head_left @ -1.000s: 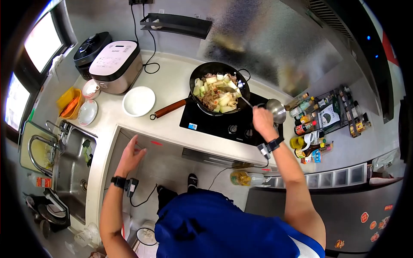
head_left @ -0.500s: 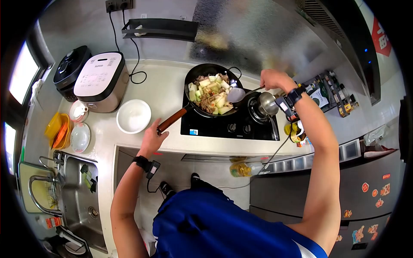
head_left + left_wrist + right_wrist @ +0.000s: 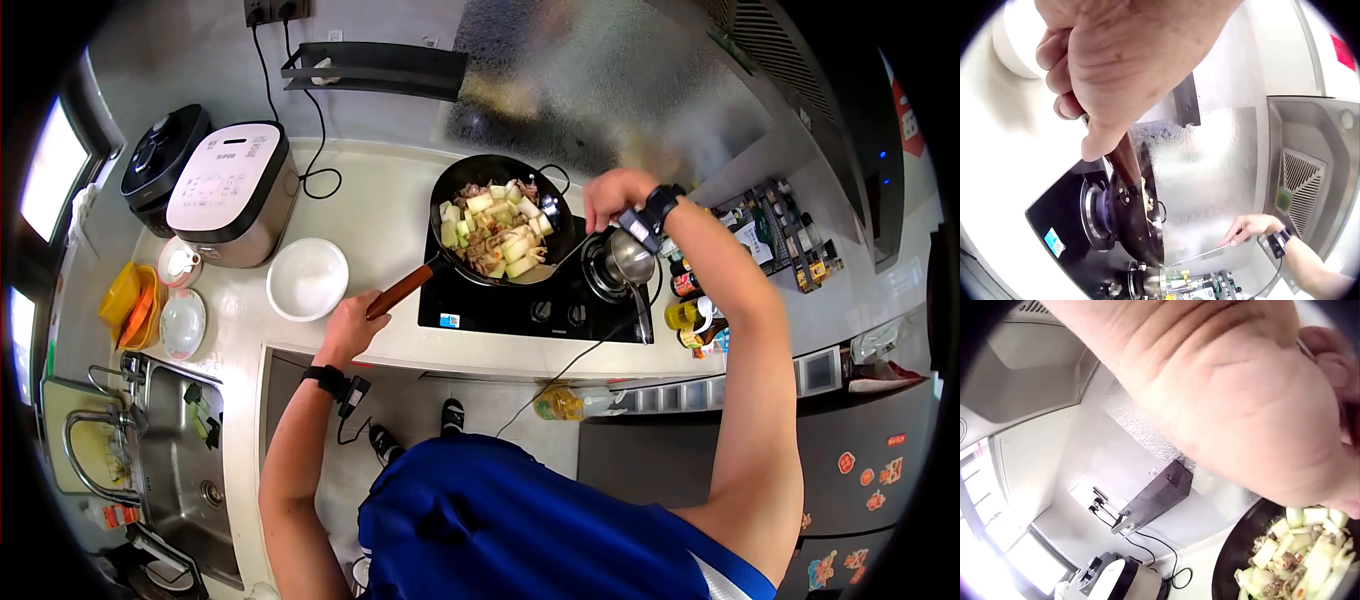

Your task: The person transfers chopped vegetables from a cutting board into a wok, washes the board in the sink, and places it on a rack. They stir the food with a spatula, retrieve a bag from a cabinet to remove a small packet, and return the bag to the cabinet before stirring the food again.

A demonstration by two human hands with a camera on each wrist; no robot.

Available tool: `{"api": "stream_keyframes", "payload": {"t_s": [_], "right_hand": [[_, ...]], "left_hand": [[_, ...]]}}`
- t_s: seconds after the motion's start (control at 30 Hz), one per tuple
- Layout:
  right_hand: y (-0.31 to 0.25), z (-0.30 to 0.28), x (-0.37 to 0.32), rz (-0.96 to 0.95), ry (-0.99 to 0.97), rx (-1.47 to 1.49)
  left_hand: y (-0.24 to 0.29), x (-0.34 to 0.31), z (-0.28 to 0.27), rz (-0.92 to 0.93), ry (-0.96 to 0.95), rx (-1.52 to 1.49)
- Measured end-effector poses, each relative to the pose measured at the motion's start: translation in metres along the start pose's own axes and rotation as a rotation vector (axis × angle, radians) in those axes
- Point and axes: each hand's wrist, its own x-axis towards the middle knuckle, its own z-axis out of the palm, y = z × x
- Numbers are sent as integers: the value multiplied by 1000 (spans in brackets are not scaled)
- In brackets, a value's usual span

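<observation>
A dark wok (image 3: 562, 228) sits on the left burner, holding pale green-white vegetable chunks (image 3: 482, 202) mixed with browned meat. My left hand (image 3: 350, 328) grips the end of its wooden handle (image 3: 402, 290), fingers curled round it in the left wrist view. My right hand (image 3: 617, 195) holds a long-handled metal spatula (image 3: 572, 250) above the cooktop's right side. The spatula's blade dips into the wok at the near right edge, partly hidden by food. In the right wrist view the palm covers most of the spatula's handle.
A steel ladle (image 3: 632, 260) lies over the right burner, close below my right hand. Bottles and a seasoning rack (image 3: 780, 235) stand at the right. Left of the wok are a white bowl (image 3: 308, 280) and a rice cooker (image 3: 228, 195); the sink (image 3: 185, 480) is further left.
My left hand has come up from beside the counter and taken hold of the wok handle. The spatula, raised over the wok half a second ago, has gone down into the food's near right side.
</observation>
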Motion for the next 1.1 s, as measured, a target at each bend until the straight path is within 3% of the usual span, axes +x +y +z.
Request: {"api": "stream_keyframes", "payload": {"t_s": [0.1, 0.17, 0.27, 0.33, 0.47, 0.73, 0.83, 1.0, 1.07, 1.1], "right_hand": [[28, 65, 51, -99, 120, 500], [-3, 101, 52, -57, 263, 696], [-38, 146, 77, -144, 503, 870], [-68, 152, 76, -72, 625, 974], [-55, 151, 65, -54, 422, 1335], [13, 149, 3, -123, 200, 1578], [41, 131, -19, -100, 26, 1559], [33, 76, -54, 10, 94, 872], [18, 53, -66, 57, 117, 665], [39, 51, -45, -8, 126, 591]], "left_hand": [[4, 0, -7, 25, -43, 16], [7, 0, -11, 35, -62, 41], [6, 1, -13, 53, -72, 25], [6, -2, -11, 80, -49, 18], [4, -1, -11, 97, -45, 25], [3, 1, -12, 64, -75, -1], [0, 2, -12, 70, -93, -23], [9, 4, -26, 64, -113, 42], [1, 9, -19, 91, -91, 197], [-8, 12, -10, 98, -78, 270]]}}
